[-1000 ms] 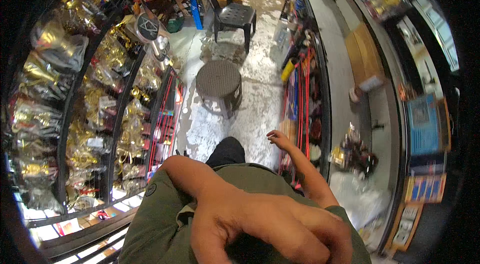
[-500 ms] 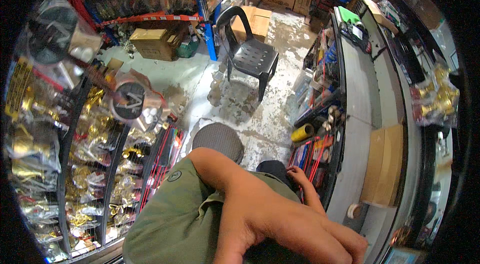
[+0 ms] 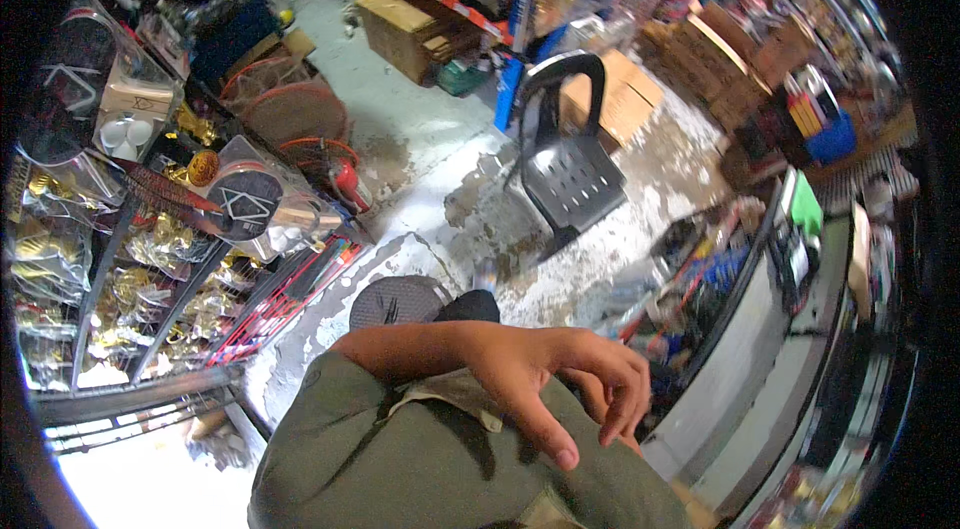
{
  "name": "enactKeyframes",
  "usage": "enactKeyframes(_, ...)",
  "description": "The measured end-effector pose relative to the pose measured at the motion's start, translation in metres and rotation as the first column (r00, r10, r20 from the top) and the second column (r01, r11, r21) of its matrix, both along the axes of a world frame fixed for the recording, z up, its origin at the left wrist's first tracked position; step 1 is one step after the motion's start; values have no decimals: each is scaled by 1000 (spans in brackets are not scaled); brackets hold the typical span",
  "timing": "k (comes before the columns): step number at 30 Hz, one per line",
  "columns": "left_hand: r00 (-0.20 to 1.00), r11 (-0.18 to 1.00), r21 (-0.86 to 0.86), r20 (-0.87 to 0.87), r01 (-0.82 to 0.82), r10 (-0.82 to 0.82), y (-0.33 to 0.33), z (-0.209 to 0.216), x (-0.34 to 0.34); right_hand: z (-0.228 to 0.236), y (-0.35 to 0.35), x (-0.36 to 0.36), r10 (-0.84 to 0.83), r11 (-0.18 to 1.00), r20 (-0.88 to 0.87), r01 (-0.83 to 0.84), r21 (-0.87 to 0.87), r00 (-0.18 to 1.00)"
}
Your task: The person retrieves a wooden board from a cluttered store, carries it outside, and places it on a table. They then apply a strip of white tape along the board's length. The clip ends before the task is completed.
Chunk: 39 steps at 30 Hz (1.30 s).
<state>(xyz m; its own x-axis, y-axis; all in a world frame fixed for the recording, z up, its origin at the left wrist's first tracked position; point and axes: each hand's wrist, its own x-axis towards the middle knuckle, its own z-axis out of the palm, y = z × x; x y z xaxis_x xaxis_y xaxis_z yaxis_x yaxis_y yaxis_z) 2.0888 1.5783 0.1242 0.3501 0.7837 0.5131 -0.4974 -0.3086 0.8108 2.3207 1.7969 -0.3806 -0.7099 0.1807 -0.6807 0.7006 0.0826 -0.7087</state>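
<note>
My left hand point(image 3: 555, 379) reaches across from the left over my olive-green clothing point(image 3: 430, 439). Its fingers curl loosely and the thumb stands apart, with nothing between them. Behind it, my right hand point(image 3: 590, 394) shows only in part; its fingers are mostly hidden, so whether it holds anything is not visible. Just beyond the left forearm lie a round grey ribbed surface point(image 3: 395, 301) and a dark rounded thing point(image 3: 470, 306).
A black plastic chair point(image 3: 575, 184) stands ahead on the worn floor. Racks of bagged gold-coloured pieces point(image 3: 130, 299) line the left. On the right runs a long counter point(image 3: 735, 379) with shelves of goods. Cardboard boxes point(image 3: 400, 24) sit farther back.
The view has swung so the chair and counter sit farther right. My left hand, pointing toward the lower right before, is now raised with its fingers and thumb in sight.
</note>
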Motion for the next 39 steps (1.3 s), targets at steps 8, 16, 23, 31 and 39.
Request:
enactKeyframes(8,943,943,-26,4,-333,333,24,-57,-190,0,67,-215,162,987,64,-161,-22,985)
enactKeyframes(16,730,711,-168,-119,-683,673,-29,-84,-372,1,88,-370,447,892,-53,-441,100,893)
enactKeyframes(23,350,224,-413,-261,-883,900,-102,-91,-431,88,61,-616,558,830,272,-527,-184,784)
enactKeyframes(31,-158,-452,-506,-520,-735,839,-102,-117,-477,19,-1,-865,904,416,182,-894,-168,387)
enactKeyframes(39,-357,-623,-568,-516,-537,778,-54,-118,-604,0,29,-1034,948,314,158,-892,-325,276)
